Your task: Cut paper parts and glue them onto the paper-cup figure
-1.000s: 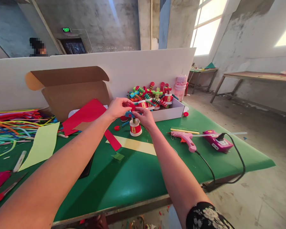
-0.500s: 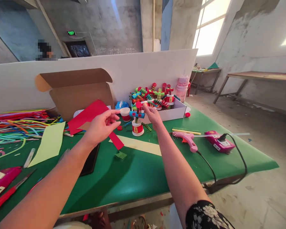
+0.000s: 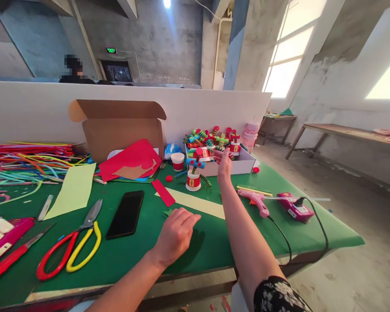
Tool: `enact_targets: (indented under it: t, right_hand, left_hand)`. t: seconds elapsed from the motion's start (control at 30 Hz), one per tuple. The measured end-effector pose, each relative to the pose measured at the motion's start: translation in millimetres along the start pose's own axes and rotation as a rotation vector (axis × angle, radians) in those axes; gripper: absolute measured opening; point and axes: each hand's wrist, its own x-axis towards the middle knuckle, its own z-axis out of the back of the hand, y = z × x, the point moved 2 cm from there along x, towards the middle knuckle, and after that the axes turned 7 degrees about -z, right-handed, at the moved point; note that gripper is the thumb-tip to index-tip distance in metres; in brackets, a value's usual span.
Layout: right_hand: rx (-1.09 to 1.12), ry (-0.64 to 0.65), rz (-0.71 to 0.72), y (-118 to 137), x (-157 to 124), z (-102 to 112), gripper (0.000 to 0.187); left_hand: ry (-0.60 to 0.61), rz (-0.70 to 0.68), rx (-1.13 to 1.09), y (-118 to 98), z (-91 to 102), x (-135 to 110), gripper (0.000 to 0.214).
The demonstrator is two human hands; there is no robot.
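My right hand (image 3: 225, 164) is raised just right of a small figure, its fingers spread and holding nothing I can see. This figure (image 3: 193, 181) stands upright on an upturned red-and-white paper cup, with a blue tube head and coiled green arms. Closer to the table's front edge is my left hand (image 3: 177, 236), back upward; its fingers are loosely bent, one stretching right, and nothing shows in them. Beyond that hand lie a red paper strip (image 3: 163, 193), a pale yellow strip (image 3: 195, 203) and a partly hidden green scrap (image 3: 167, 213).
A white box (image 3: 245, 166) of similar figures stands behind my right hand. Paper cups (image 3: 177, 161) are stacked nearby. A pink glue gun (image 3: 255, 199) and its cord lie right. Scissors (image 3: 90, 219), a phone (image 3: 126, 214) and colourful pipe cleaners (image 3: 26, 167) occupy the left.
My left hand has drawn back toward the table's front edge, away from the figure. The right hand has come off the figure and moved right. The figure stays standing; the view has shifted.
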Motion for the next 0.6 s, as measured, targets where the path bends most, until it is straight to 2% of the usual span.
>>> enact_targets:
  t: [0.07,0.13,0.23,0.3,0.4,0.47,0.53,0.6]
  right_hand:
    - [0.012,-0.103,0.131,17,-4,2,0.078]
    - [0.010,-0.119,0.244,35,-13,2,0.072]
    - [-0.048,-0.035,0.358,56,-42,4,0.060]
    - [-0.134,0.064,0.394,59,-72,8,0.049]
    - [-0.272,0.216,0.384,46,-122,21,0.031]
    - [-0.373,0.261,0.339,31,-149,33,0.026]
    - [-0.442,0.263,0.291,15,-164,44,0.028]
    - [-0.463,0.263,0.258,4,-167,51,0.033]
  left_hand:
    - [0.014,-0.065,0.026,-3,-1.3,4,0.030]
    - [0.032,-0.103,0.040,-5,-2.4,7,0.030]
    - [0.103,-0.119,0.051,-7,-7.7,8,0.027]
    - [0.181,-0.123,0.051,-9,-13.4,9,0.025]
    - [0.318,-0.125,0.038,-14,-22.3,11,0.022]
    - [0.391,-0.111,0.041,-18,-27.2,13,0.020]
    - [0.434,-0.092,0.054,-23,-30.4,15,0.020]
    - [0.463,-0.087,0.060,-29,-32.1,17,0.022]
